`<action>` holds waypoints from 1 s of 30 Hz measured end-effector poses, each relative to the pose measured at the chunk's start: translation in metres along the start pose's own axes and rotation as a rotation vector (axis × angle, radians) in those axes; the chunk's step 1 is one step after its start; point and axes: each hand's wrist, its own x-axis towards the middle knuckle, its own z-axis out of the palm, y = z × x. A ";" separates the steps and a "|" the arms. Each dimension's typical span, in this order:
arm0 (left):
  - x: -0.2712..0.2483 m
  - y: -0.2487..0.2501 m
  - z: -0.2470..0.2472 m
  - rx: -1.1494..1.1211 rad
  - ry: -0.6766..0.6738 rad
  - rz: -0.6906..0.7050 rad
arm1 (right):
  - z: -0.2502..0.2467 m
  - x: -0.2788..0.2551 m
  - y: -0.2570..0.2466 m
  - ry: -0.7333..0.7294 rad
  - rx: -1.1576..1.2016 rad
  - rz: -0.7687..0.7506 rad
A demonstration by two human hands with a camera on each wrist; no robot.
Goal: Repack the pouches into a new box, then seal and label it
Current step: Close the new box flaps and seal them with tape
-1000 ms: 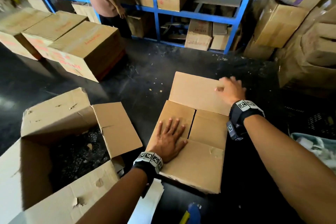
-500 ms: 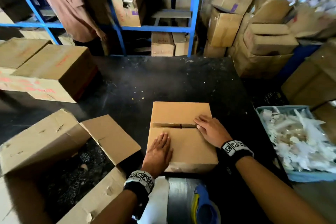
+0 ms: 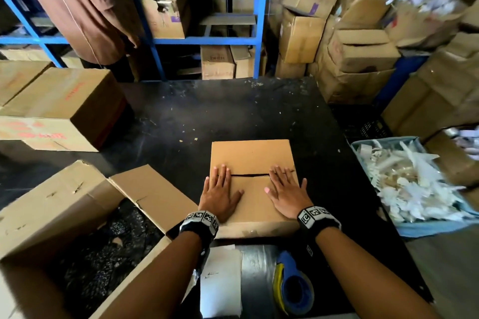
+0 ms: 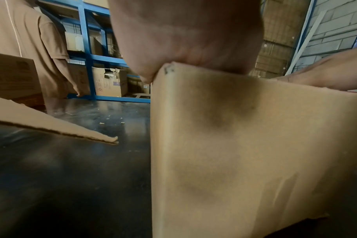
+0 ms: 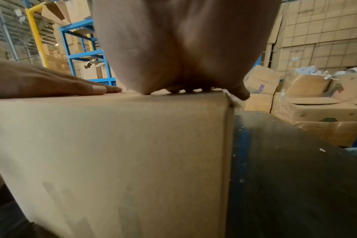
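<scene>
Head view, entry one: new box (image 3: 252, 160), closed, standing on the black table (image 3: 233, 111); all places below are given from it.

Left hand (image 3: 220, 193): flat on the box top, left of the flap seam (image 3: 250, 175), fingers straight and close together, thumb out.

Right hand (image 3: 287, 193): flat on the box top, right of the seam, fingers straight and slightly spread.

Old box (image 3: 64, 228): left of the new box, flaps open, dark contents inside; whether these are the pouches I cannot tell.

Tape dispenser (image 3: 293, 285): just in front of the new box, untouched.

White sheet (image 3: 220, 282): in front, beside the dispenser, possibly the label.

Risk: the seam gapes slightly. Lift either palm to fetch tape and the flaps may spring up; tape laid over a gap would likely seal crooked.
</scene>
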 end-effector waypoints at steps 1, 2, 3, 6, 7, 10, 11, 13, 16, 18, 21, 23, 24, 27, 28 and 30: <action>0.000 0.000 0.000 -0.008 -0.001 -0.001 | 0.001 -0.002 -0.002 0.000 0.008 0.013; 0.000 0.000 -0.001 -0.013 0.008 -0.002 | 0.001 -0.003 -0.004 0.000 0.017 0.023; 0.000 0.000 -0.001 -0.014 0.017 -0.001 | 0.000 -0.005 -0.007 -0.002 0.023 0.036; 0.000 0.000 -0.001 -0.009 0.008 0.014 | -0.002 -0.019 -0.013 -0.013 0.038 0.069; 0.000 0.000 -0.001 -0.004 0.020 0.015 | -0.002 -0.024 -0.013 -0.001 0.050 0.075; 0.002 0.001 0.000 0.027 0.036 0.028 | 0.011 -0.051 -0.011 0.093 0.135 0.134; 0.000 0.002 0.002 0.032 0.027 0.040 | 0.022 -0.066 -0.011 0.137 0.186 0.159; 0.001 0.001 0.004 0.031 0.044 0.049 | 0.044 -0.090 -0.010 0.248 0.302 0.183; 0.003 0.000 0.005 0.021 0.020 0.063 | 0.078 -0.127 -0.014 0.391 0.482 0.273; 0.004 -0.001 0.005 0.021 0.021 0.069 | 0.101 -0.145 -0.019 0.415 0.535 0.349; 0.003 -0.002 0.005 0.020 0.012 0.075 | 0.136 -0.164 -0.029 0.338 0.450 0.503; 0.002 -0.001 0.004 0.022 0.014 0.074 | 0.154 -0.170 -0.036 0.282 0.396 0.569; 0.002 0.000 0.003 0.023 0.011 0.072 | 0.159 -0.172 -0.041 0.268 0.412 0.574; 0.001 0.001 0.002 0.018 0.013 0.067 | 0.167 -0.173 -0.053 0.174 0.395 0.558; 0.001 0.002 0.002 0.019 0.021 0.066 | 0.169 -0.170 -0.054 0.138 0.373 0.575; 0.000 0.002 0.001 0.025 0.019 0.061 | 0.172 -0.164 -0.059 0.101 0.353 0.635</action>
